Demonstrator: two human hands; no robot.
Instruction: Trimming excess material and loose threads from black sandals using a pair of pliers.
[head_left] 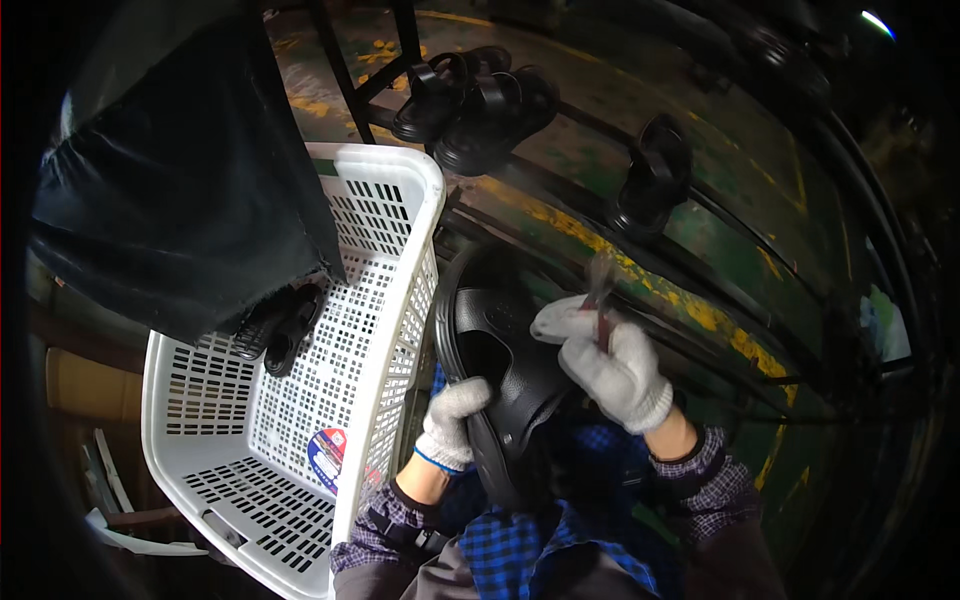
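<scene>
Dim floor [610,100] beyond right hand [622,378], fingers [590,368] curled around red handle [603,330].

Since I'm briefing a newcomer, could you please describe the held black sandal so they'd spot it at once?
Find the big white perforated plastic basket. To its right, a left hand in a white knitted glove holds the black grained strapped sandal. Unlike the black sandals resting on the dark metal rack, it is held in hand.

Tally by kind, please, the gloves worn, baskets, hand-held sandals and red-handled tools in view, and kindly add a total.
White knitted gloves: 2
White perforated plastic basket: 1
Black strapped sandal in the left hand: 1
Slim red-handled tool, blurred, in the right hand: 1
Total: 5
</scene>
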